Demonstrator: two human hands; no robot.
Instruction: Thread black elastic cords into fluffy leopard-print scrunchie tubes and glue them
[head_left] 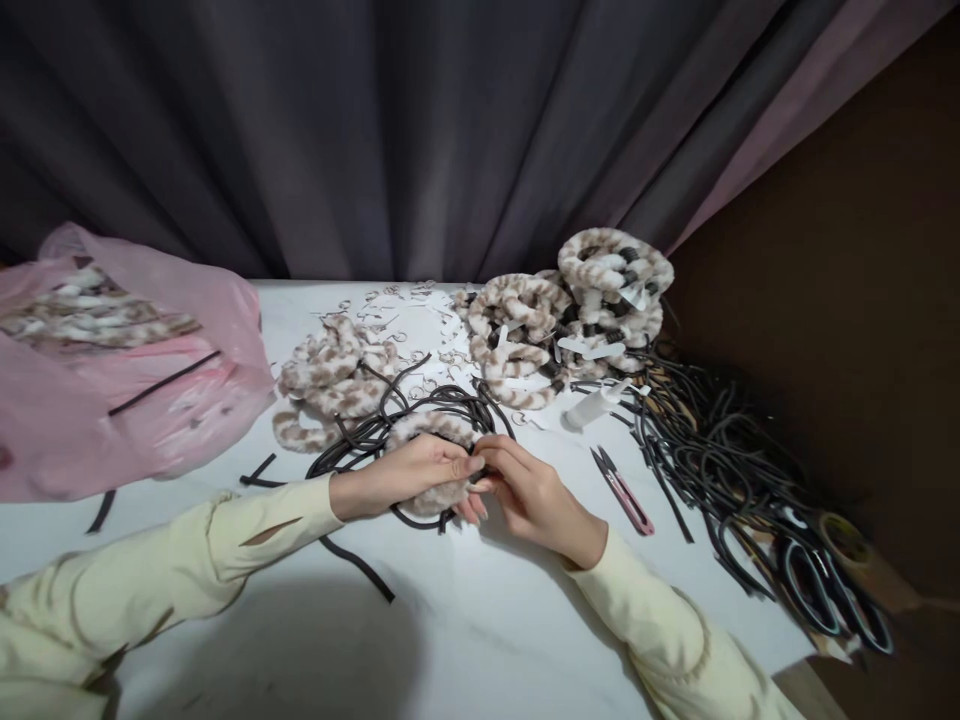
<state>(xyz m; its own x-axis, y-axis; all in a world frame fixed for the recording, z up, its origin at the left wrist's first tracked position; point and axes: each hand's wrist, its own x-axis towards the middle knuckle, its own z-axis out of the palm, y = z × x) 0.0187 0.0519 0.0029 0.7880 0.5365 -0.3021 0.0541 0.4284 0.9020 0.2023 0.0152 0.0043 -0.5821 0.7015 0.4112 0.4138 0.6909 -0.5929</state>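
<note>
My left hand (424,470) grips a plush ring (431,428) of white and brown-spotted fur near the middle of the table. My right hand (529,495) pinches at the ring's right side, its fingertips meeting my left thumb. What lies between the fingertips is mostly hidden; a dark bit shows there. Under and behind the ring lie coils of black cord (360,440). Just beyond them is a pile of loose furry tubes (341,370). Pink-handled thread snips (622,490) rest to the right of my right hand.
Finished-looking furry rings (615,265) are stacked at the back right, near a small white bottle (596,405). Small metal hooks (427,355) lie scattered at the back. A pink plastic bag (187,420) holds furry strips on the left. Black cords (697,450) and scissors (825,590) crowd the right edge.
</note>
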